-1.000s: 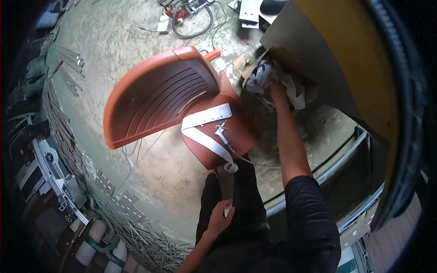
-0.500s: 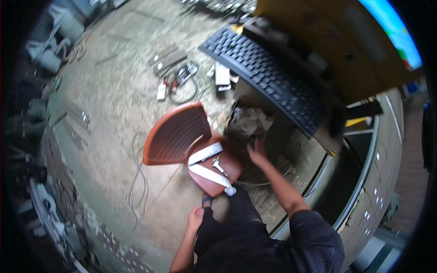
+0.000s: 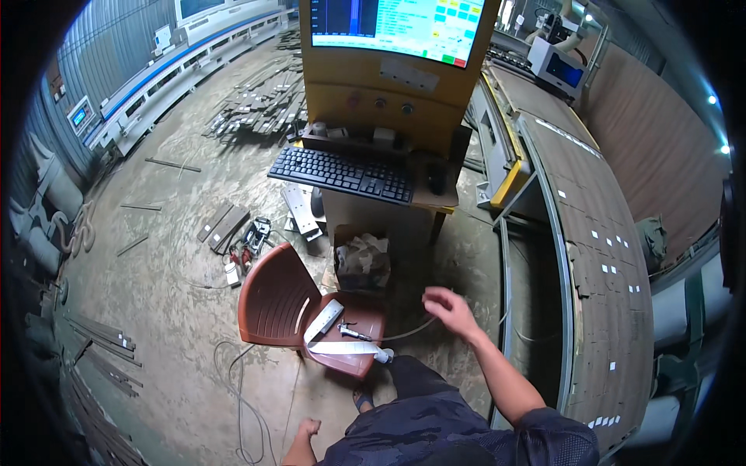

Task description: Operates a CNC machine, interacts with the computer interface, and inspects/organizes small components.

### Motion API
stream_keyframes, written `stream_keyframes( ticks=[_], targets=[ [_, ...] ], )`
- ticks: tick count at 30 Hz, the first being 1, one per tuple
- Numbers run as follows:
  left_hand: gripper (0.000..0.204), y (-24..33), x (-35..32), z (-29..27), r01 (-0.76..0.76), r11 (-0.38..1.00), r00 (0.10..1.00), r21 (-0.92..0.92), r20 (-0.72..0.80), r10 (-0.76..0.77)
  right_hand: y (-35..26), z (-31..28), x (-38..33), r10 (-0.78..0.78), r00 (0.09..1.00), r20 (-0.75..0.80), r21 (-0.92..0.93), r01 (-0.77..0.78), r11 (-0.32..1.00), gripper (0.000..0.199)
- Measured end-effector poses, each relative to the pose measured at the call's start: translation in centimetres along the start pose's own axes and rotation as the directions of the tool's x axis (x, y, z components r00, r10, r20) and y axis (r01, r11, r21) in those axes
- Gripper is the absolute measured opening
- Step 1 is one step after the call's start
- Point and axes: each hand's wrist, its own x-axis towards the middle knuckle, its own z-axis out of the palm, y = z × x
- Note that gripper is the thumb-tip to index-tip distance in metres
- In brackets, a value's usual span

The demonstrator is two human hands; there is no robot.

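Observation:
Above the floor at centre right is my right hand [image 3: 453, 311], fingers loosely bent and apart from the thumb, with nothing in it. My left hand [image 3: 309, 426] hangs low beside my leg, its fingers curled in and no object showing. In front of me a reddish-brown plastic chair [image 3: 276, 299] carries a roll of white labels [image 3: 383, 356], with its strip [image 3: 342, 348] folded across the seat. A metal air blow gun [image 3: 353, 332] with a thin hose lies there too. Neither hand touches these things.
A yellow machine console [image 3: 357, 85] with a lit screen stands ahead, a black keyboard [image 3: 342, 172] on its shelf. Beneath sits a box of crumpled waste [image 3: 364, 260]. A long board-covered machine bed [image 3: 598, 295] runs along the right. Cables [image 3: 241, 396] and wood strips [image 3: 109, 349] lie left.
My view has lifted and levelled, bringing the screen and machines into sight. My right hand has drawn back from beside the waste box; my left hand now hangs lower in the picture.

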Motion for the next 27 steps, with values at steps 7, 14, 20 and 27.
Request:
stream_keyframes(
  ticks=[7, 14, 20, 27],
  targets=[
    [0.032, 10.5, -2.8, -2.4, -0.533, 0.659, 0.821, -0.531, -0.513, 0.25, 9.7, 4.4, -8.4, 0.026, 0.905, 0.425, 0.27, -0.155, 0.95, 0.052],
    [0.033, 9.3, -6.3, 7.0, -0.404, 0.582, 0.906, -0.706, -0.397, 0.147, 28.3, -1.8, -11.1, 0.794, 0.5, 0.346, -0.357, -0.712, 0.604, 0.058],
    [0.041, 3.2, -7.6, 11.9, -0.128, 0.974, 0.991, -0.186, 0.005, 0.131, 4.9, 0.3, 0.8, 0.198, 0.549, 0.812, 0.187, -0.566, 0.803, 0.048],
    [0.03, 4.9, -11.1, 11.2, -0.09, 0.794, 0.96, -0.601, -0.265, -0.092, 14.8, -3.2, -2.4, 0.33, 0.484, 0.811, -0.284, -0.169, 0.944, 0.058]
  ],
)
